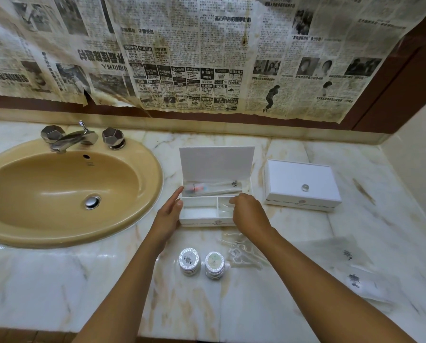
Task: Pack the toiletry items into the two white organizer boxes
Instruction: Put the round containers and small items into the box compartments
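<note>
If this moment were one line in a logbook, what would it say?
left hand steadies open box | right hand over right compartment | closed box untouched | round packs unpacked

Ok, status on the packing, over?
Left hand flat against open box. Right hand curled over its right front compartment, contents unclear. Second box closed. Soaps unpacked.

Oval tan ceramic sink [58, 229] at nine o'clock, chrome faucet [70, 139] on its far rim. Yellowed newspaper sheets [207, 58] cover wall, twelve o'clock. Veined marble countertop [58, 280] underneath.
</note>
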{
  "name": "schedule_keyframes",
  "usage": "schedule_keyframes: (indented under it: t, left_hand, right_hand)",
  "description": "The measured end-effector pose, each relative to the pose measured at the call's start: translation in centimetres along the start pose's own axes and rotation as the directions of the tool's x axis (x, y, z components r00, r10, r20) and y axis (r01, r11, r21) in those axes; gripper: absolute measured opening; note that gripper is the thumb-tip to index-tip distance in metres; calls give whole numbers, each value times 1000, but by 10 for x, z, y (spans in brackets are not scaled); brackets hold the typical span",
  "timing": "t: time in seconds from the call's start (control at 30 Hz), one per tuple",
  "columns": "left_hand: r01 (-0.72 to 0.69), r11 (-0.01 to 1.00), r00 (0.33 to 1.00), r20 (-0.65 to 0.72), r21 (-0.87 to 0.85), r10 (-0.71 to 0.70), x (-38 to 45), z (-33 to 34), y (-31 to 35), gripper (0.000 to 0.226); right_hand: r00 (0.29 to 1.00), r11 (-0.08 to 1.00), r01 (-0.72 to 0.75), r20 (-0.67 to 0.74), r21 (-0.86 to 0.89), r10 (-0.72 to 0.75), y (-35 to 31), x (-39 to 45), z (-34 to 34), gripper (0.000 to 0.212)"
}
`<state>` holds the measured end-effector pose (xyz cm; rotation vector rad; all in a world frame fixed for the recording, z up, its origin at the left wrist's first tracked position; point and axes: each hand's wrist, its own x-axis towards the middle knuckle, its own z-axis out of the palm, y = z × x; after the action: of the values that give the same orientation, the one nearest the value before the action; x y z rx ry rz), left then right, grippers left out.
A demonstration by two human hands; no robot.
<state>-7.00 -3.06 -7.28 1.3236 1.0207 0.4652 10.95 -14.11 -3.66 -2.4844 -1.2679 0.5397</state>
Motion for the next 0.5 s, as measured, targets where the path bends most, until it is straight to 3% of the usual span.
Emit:
schedule_keyframes:
  t: [0.1, 0.27, 0.5]
  left_hand:
    - [-2, 1000, 1000, 0, -1, 2, 0, 0, 0, 34]
    - [-11, 1000, 1000, 11, 14, 11, -1, -1, 0, 35]
    - [-20, 1000, 1000, 4, -10, 20, -3, 2, 3, 38]
  right_hand:
    - [999, 999, 25, 30, 27, -26, 1, 2, 4, 29]
    - [993, 998, 62, 98, 31, -65, -1, -1, 3, 36]
    - [995, 992, 101, 16, 72, -102, -9, -11, -12, 28]
